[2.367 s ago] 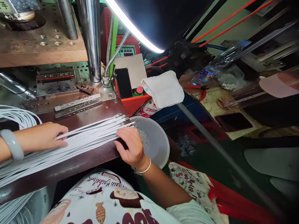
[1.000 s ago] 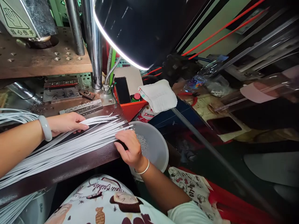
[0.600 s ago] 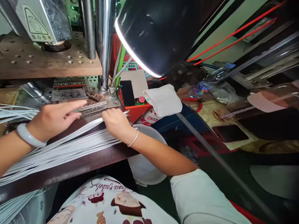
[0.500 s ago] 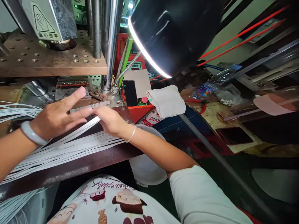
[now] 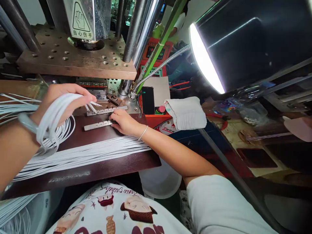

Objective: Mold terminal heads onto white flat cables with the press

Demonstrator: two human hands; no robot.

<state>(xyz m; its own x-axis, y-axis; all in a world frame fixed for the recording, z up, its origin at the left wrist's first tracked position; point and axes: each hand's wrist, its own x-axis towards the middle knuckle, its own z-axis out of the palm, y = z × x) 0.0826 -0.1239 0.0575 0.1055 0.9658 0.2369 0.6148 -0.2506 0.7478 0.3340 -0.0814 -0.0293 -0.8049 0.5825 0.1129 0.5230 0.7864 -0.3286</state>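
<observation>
My left hand [image 5: 57,91] is closed around a looped bundle of white cables [image 5: 51,118], which hangs over the wrist. Thin cable ends stick out past its fingertips, above a slotted metal bar [image 5: 104,111] at the press bed. My right hand [image 5: 125,123] grips the right end of a second slotted metal bar [image 5: 97,125], nearer to me; its fingertips also come close to the first bar. Many white cables [image 5: 97,149] lie flat along the dark table edge below both hands.
The press's thick drilled plate [image 5: 80,68] hangs above the bed, beside steel columns [image 5: 134,32]. A bright lamp [image 5: 243,42] reaches in from the right. A phone [image 5: 148,100], a red button [image 5: 161,109] and a folded white cloth [image 5: 186,113] are right of the press.
My left hand has lifted a looped cable bundle, its ends now pointing forward. My right hand has let go of the cables and taken hold of a metal bar. The view has shifted left.
</observation>
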